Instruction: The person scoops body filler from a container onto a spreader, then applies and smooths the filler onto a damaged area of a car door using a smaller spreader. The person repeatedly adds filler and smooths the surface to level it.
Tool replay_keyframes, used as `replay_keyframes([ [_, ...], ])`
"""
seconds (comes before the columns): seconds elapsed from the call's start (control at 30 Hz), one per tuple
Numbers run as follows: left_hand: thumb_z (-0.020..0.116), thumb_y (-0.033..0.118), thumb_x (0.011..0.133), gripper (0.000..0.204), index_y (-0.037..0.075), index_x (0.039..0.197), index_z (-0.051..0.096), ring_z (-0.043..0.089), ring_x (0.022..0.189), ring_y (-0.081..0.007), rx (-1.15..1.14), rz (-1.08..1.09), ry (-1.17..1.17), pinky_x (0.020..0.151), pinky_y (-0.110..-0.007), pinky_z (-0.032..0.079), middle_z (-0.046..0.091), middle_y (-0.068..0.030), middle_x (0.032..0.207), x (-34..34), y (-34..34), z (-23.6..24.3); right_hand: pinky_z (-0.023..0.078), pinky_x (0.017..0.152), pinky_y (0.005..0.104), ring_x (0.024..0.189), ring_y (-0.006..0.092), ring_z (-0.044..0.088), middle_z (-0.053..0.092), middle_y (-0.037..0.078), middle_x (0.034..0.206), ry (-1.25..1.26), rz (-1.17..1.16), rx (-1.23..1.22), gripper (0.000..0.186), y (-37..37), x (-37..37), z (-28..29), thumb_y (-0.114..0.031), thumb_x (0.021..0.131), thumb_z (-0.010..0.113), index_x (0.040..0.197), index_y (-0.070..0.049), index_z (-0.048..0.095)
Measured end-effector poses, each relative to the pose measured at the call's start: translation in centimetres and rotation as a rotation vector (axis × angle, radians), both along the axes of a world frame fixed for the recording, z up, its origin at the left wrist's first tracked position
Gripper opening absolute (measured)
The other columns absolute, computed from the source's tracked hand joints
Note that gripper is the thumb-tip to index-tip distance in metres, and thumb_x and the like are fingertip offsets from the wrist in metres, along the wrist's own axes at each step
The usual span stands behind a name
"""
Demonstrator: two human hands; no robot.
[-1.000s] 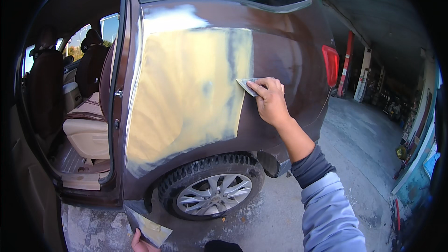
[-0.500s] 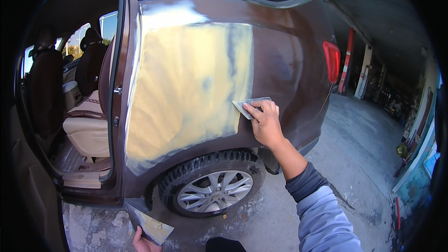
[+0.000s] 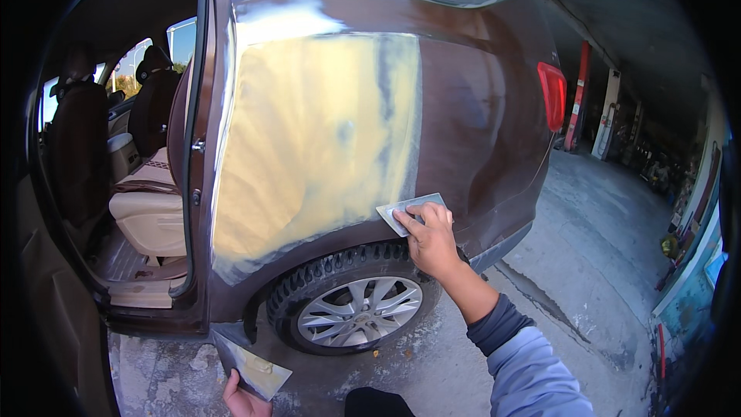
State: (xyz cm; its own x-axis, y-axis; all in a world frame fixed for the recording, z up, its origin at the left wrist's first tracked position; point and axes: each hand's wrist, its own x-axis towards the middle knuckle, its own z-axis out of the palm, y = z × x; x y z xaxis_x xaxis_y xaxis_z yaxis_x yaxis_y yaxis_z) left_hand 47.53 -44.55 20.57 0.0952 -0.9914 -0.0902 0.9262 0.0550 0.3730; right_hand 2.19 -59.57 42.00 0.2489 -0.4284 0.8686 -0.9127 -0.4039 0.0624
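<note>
A flat, greyish putty spreader [image 3: 393, 218] is pinched in my right hand [image 3: 434, 242], fingers closed on its face. It lies against the lower right corner of the yellow putty patch [image 3: 301, 139] on the car's brown rear side panel [image 3: 455, 108], just above the wheel arch. Dark and grey streaks run through the right part of the patch. Low at the left, my left hand [image 3: 247, 401] grips the lower edge of a thin putty board [image 3: 272, 388], which is tilted. A lump of yellowish putty [image 3: 261, 364] sits on that board.
Below the panel is the rear wheel [image 3: 359, 313] with its silver rim. To the left, the open doorway shows beige seats [image 3: 147, 220]. A red tail light [image 3: 552, 96] marks the car's back corner. Concrete floor [image 3: 587, 262] leads to a dim garage with a red post [image 3: 577, 96].
My right hand has moved down and slightly left with the spreader, along the patch's right edge to its lower corner. My left hand still holds the board low at the left.
</note>
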Motion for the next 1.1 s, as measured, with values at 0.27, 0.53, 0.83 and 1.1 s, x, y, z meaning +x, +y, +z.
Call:
replay_keyframes([
  [0.27,0.060,0.024,0.107,0.047,0.003,0.149,0.058,0.065,0.133,-0.0343,0.021,0.021,-0.005,0.118,-0.052,0.047,0.068,-0.0146,0.145,0.3,0.7,0.3,0.046,0.105,0.0492,0.117,0.0332,0.059,0.070,0.007,0.122,0.058,-0.004,0.009,0.051,1.1,-0.1,-1.6,0.002,0.079,0.073,0.127,-0.014,0.079],
  [0.53,0.060,0.027,0.110,0.049,0.003,0.152,0.054,0.062,0.138,-0.0350,-0.125,0.039,-0.004,0.122,-0.057,0.044,0.065,-0.0143,0.150,-3.2,2.3,5.7,0.051,0.104,0.0392,0.112,0.0222,0.067,0.073,0.009,0.122,-0.847,0.253,0.091,0.027,5.7,2.3,-2.1,0.001,0.101,0.065,0.123,-0.007,0.078],
  [0.83,0.061,0.016,0.111,0.039,0.008,0.149,0.053,0.064,0.135,-0.0303,-0.251,0.105,-0.158,0.119,-0.056,0.048,0.066,-0.0098,0.146,-10.8,4.0,11.8,0.047,0.117,0.0489,0.139,0.0341,0.061,0.063,0.018,0.150,-1.403,1.689,0.956,0.039,15.8,11.9,-6.1,-0.014,0.114,0.053,0.149,0.000,0.062],
  [1.1,0.060,0.020,0.113,0.044,0.007,0.153,0.048,0.058,0.143,-0.0331,-0.202,0.353,-0.136,0.124,-0.056,0.042,0.061,-0.0130,0.153,-8.4,6.4,13.3,0.053,0.098,0.0325,0.112,0.0204,0.068,0.070,0.013,0.125,-0.607,0.962,0.858,0.037,14.0,12.1,-6.9,-0.016,0.112,0.060,0.144,0.001,0.068],
])
